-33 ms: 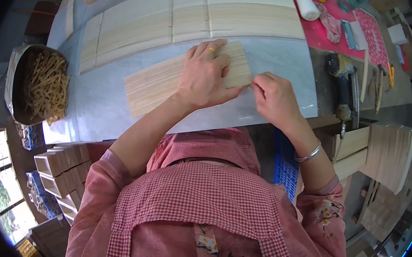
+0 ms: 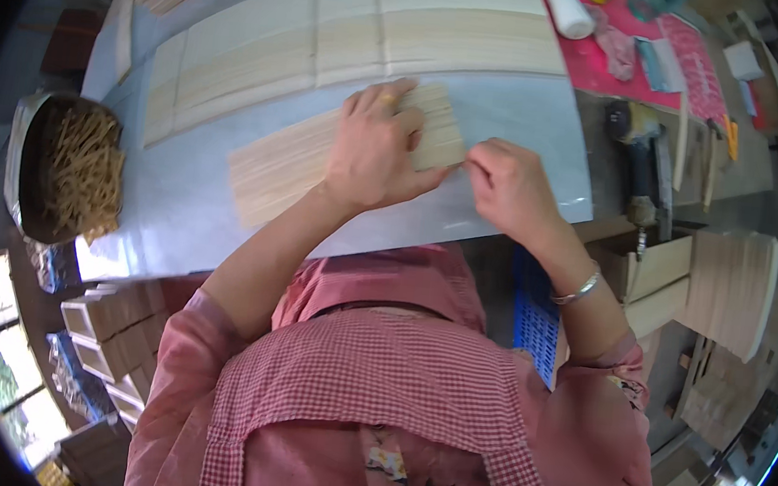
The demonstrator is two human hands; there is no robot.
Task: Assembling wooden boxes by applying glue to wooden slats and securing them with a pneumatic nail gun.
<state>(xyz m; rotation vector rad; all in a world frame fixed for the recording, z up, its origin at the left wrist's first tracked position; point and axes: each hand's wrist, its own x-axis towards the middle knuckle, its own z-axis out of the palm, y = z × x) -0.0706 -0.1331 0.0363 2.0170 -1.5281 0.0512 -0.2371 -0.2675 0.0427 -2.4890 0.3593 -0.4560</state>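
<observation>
A pale rectangular wooden board with lengthwise grain lies slanted on the grey-blue tabletop. My left hand spans it, with fingers over the far edge and the thumb stretched toward the near right corner, holding it against the table. Just off that corner my right hand is closed in a pinch. What its fingertips hold, if anything, is too small and blurred to make out. Beyond my hands, long pale wooden slats or boards lie side by side in a wide row.
On the left stands a metal-rimmed bin of thin wood strips. A white bottle and a pink cloth lie on red sheeting at far right. A power tool and stacked boards are at right.
The whole view has shifted slightly, so the scene sits a little farther left, and it is blurrier. Both hands keep their places at the wooden board.
</observation>
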